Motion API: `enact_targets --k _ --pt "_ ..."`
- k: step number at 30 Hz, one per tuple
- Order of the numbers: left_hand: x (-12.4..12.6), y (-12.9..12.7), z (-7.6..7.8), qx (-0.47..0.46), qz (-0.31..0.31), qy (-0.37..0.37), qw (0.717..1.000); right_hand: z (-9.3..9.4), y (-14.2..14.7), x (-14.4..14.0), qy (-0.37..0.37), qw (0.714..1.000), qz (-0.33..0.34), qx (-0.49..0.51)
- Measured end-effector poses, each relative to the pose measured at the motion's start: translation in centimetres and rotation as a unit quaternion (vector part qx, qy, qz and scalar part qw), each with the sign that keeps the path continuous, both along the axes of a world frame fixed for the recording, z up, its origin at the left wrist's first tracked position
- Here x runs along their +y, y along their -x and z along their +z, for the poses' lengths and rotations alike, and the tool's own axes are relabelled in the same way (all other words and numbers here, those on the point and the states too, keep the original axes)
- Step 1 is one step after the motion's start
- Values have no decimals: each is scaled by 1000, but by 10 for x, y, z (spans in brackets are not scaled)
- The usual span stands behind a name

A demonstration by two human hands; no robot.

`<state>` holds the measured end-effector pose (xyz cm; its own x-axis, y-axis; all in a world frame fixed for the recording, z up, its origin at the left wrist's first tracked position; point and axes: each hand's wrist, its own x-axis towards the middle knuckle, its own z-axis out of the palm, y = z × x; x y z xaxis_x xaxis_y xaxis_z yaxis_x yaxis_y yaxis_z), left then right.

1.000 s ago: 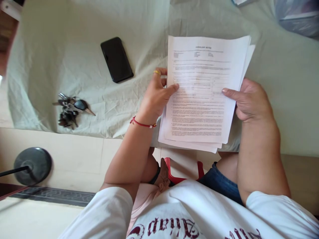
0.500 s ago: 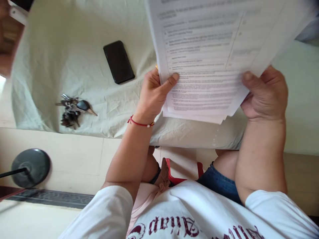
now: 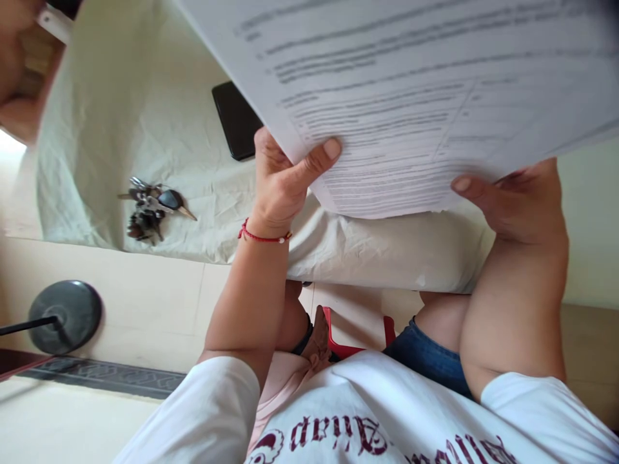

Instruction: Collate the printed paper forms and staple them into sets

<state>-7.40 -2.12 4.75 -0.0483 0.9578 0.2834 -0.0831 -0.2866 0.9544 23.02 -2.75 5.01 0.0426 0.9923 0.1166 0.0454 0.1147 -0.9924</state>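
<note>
above the cloth-covered surface, i hold printed papers at a tilt, their far edge out of view. my left hand grips their left edge, thumb across the print; my right hand is closed on the right side, thumb on top, fingers mostly hidden. beside my left hand a dark phone lies partly covered, and a bunch of keys rests farther left.
</note>
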Motion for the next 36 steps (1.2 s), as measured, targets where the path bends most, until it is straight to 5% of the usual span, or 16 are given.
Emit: enact_targets --k 6,20,28,36 --pt "-3 2 -5 76 -32 65 994 -6 7 1 -93 994 64 9" --pt "-2 -4 -12 57 -154 85 983 -26 21 3 -10 993 48 112" --pt "-19 -19 6 16 -166 234 958 -21 16 1 57 988 -5 140" --pt "-12 -23 -8 30 -124 359 925 -30 0 -3 159 984 -4 77"
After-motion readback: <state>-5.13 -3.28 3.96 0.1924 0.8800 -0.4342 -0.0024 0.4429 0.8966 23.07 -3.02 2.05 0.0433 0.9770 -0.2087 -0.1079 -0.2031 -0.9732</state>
